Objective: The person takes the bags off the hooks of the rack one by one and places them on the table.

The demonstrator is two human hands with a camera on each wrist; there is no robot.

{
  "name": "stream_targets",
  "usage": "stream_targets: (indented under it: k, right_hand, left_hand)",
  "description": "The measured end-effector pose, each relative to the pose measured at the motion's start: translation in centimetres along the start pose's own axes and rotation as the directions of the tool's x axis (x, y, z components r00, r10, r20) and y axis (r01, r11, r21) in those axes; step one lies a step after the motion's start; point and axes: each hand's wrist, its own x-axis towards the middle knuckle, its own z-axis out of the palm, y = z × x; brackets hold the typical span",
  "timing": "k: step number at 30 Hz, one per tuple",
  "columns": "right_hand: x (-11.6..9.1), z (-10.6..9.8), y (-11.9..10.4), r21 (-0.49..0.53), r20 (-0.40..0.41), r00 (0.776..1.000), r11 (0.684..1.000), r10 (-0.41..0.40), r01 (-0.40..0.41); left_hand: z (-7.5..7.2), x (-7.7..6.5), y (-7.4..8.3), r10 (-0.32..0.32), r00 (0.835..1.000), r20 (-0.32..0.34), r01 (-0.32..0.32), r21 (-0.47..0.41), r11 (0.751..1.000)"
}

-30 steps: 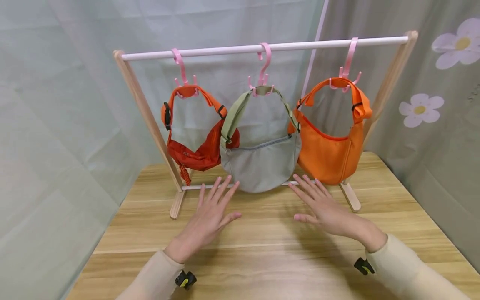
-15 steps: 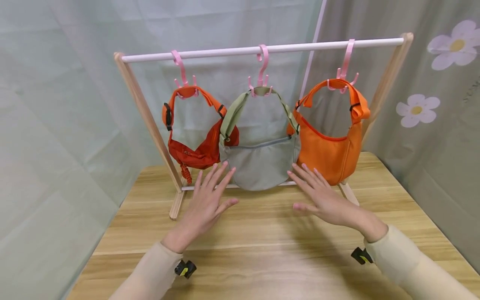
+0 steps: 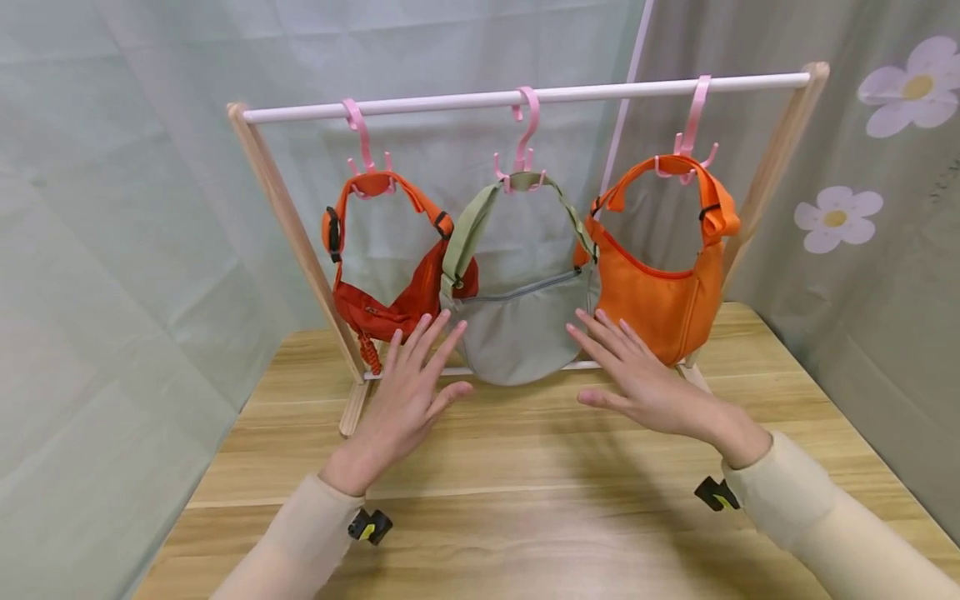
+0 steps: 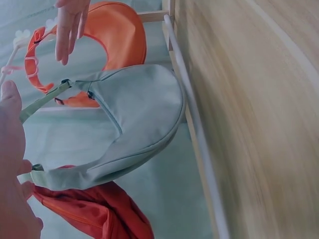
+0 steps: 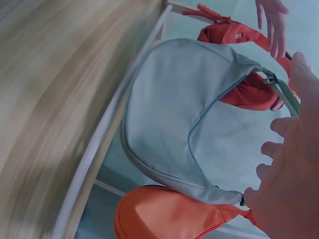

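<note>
In the head view a grey-green shoulder bag hangs at the middle of a rack from a pink hook. A red bag with an orange strap hangs left of it, and an orange bag hangs to its right. My left hand is raised with fingers spread, its fingertips overlapping the red bag and the grey-green bag's left edge. My right hand has straight fingers too, near the grey-green bag's lower right side and in front of the orange bag. Neither hand holds anything.
The rack has a white top rod, wooden side posts and a white lower bar. It stands at the back of a wood-grain table. Pale curtains hang behind, with printed flowers at right.
Both hands have moved up and forward toward the bags, fingers still extended. The bags hang in the same places, and the head view has shifted slightly.
</note>
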Motion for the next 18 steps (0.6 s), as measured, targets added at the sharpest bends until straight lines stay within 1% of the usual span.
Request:
stream_targets:
  k: [4, 8, 12, 18]
  right_hand:
    - [0.4, -0.3, -0.2, 0.004, 0.008, 1.000, 1.000, -0.006, 0.006]
    - [0.8, -0.6, -0.4, 0.004, 0.023, 1.000, 1.000, -0.017, 0.017]
    - [1.3, -1.2, -0.7, 0.010, 0.037, 0.999, 0.999, -0.033, 0.032]
    - [2.6, -2.2, -1.2, 0.018, 0.026, 0.998, 0.998, -0.062, 0.062]
  left_hand:
    - [-0.2, 0.2, -0.2, -0.006, 1.000, -0.017, 0.006, 0.002, 1.000]
    - [-0.3, 0.4, -0.4, 0.002, 0.998, -0.056, -0.002, -0.003, 1.000]
    - [-0.6, 1.0, -0.6, 0.025, 0.996, -0.090, -0.027, -0.014, 1.000]
    - [-1.4, 1.9, -1.0, 0.040, 0.992, -0.120, -0.043, -0.021, 0.999]
